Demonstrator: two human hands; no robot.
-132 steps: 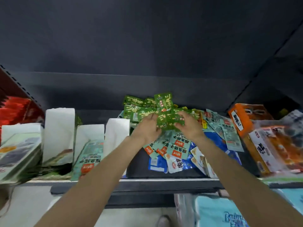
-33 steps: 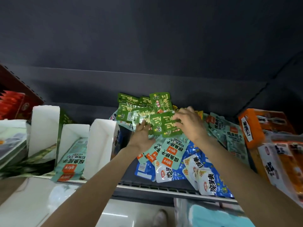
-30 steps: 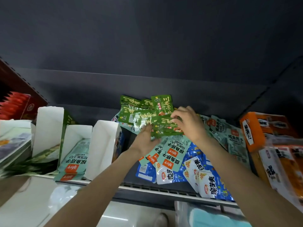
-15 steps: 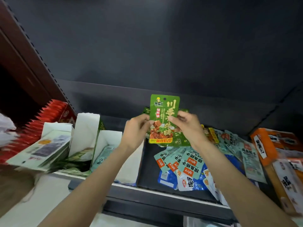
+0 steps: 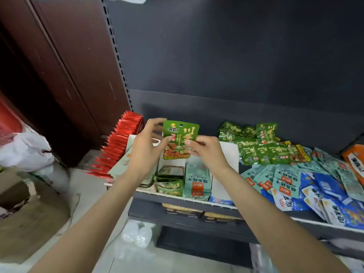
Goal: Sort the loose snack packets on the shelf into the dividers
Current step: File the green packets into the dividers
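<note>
A stack of green snack packets [image 5: 182, 133] is held upright between both hands, above the white dividers [image 5: 228, 154] at the shelf's left end. My left hand [image 5: 146, 148] grips its left edge and my right hand [image 5: 206, 152] pinches its right side. Below it one compartment holds green packets [image 5: 170, 186] and the one to its right holds pale teal packets [image 5: 197, 180]. Loose green packets [image 5: 262, 148], teal packets [image 5: 283, 180] and blue-and-white packets [image 5: 325, 201] lie in a heap on the dark shelf [image 5: 183, 201] to the right.
A row of red packets [image 5: 118, 142] stands at the far left of the shelf beside a dark brown panel. Orange packs [image 5: 354, 158] sit at the right edge. A cardboard box [image 5: 29, 213] and white plastic bag [image 5: 21, 148] are on the floor at left.
Both hands gathered green packets from the loose heap, lifted them upright and carried them left, over the dividers. The view has swung left with them.
</note>
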